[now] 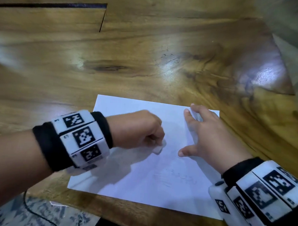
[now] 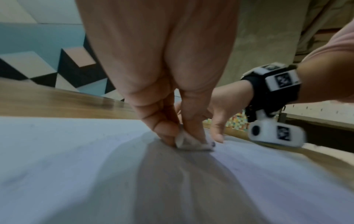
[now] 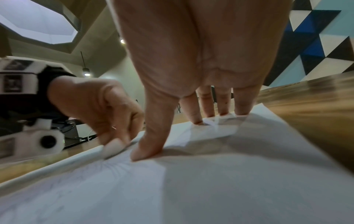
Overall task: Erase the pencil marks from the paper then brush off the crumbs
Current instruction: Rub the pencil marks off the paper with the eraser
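1. White eraser (image 1: pixel 158 148) sits pinched in the left hand (image 1: pixel 135 129) — fingers (image 2: pixel 164 130) curled tight round it, thumb against one side, its lower face pressed onto the paper (image 1: pixel 124 180).
2. Right hand (image 1: pixel 210 137) lies spread and flat on the sheet, fingers (image 3: pixel 191 112) straight with their tips down near the far right corner, thumb (image 3: pixel 153 136) stretched out toward the eraser; it grips nothing.
3. Eraser and thumb tip are near each other but apart, with a strip of bare paper between them.
4. Paper rests on the wooden table (image 1: pixel 147 53) close to its near edge, long axis running from near left to far right, so the sheet sits skewed to the table edge.
5. The sheet looks white and mostly flat — faint grey pencil marks (image 1: pixel 183 178) show on the near part, in front of the right hand, too pale to read.
6. The eraser is a small block, its working end smudged grey in the left wrist view; the motion blur hides its exact outline.
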A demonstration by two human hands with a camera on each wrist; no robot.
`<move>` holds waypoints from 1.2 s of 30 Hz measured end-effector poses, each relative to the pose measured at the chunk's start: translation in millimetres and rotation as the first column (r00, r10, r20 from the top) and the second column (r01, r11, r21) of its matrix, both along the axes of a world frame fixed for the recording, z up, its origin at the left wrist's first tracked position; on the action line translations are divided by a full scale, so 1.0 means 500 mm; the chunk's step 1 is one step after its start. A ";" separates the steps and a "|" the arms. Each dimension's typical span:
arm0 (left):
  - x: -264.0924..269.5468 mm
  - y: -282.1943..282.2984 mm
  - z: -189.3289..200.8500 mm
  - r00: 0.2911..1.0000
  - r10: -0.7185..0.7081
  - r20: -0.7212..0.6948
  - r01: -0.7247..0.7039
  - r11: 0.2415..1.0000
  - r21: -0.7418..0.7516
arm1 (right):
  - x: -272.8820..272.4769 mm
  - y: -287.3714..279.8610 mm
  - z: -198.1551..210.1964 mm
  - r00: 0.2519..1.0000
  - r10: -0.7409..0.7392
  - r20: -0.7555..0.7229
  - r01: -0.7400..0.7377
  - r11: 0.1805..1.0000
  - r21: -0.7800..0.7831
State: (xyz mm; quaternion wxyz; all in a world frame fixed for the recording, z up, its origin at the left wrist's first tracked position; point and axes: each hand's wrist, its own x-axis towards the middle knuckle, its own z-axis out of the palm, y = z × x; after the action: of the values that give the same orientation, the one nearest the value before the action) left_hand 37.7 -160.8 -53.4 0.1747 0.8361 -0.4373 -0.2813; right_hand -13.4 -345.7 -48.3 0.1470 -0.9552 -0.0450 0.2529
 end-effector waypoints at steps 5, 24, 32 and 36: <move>0.057 -0.063 0.011 0.972 0.128 0.198 -0.121 0.991 -0.050 | 0.001 0.001 -0.002 1.000 0.021 0.005 -0.021 0.999 -0.024; -0.040 0.010 -0.004 0.993 0.070 0.094 -0.062 0.994 -0.089 | 0.002 -0.002 -0.001 1.000 0.018 -0.024 -0.018 1.000 -0.020; -0.022 0.013 0.003 0.997 0.040 0.065 -0.037 0.998 -0.042 | -0.001 -0.004 -0.003 1.000 0.014 -0.020 -0.014 1.000 0.002; 0.036 -0.054 0.010 0.976 0.153 0.153 -0.146 0.987 -0.060 | 0.000 -0.004 -0.002 1.000 0.015 -0.014 -0.015 1.000 0.002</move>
State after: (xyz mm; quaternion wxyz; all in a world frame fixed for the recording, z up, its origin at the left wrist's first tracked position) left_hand 55.6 -187.9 -48.5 0.1806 0.8817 -0.3922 -0.1900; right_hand -13.5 -347.8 -49.1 0.1465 -0.9529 -0.0516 0.2606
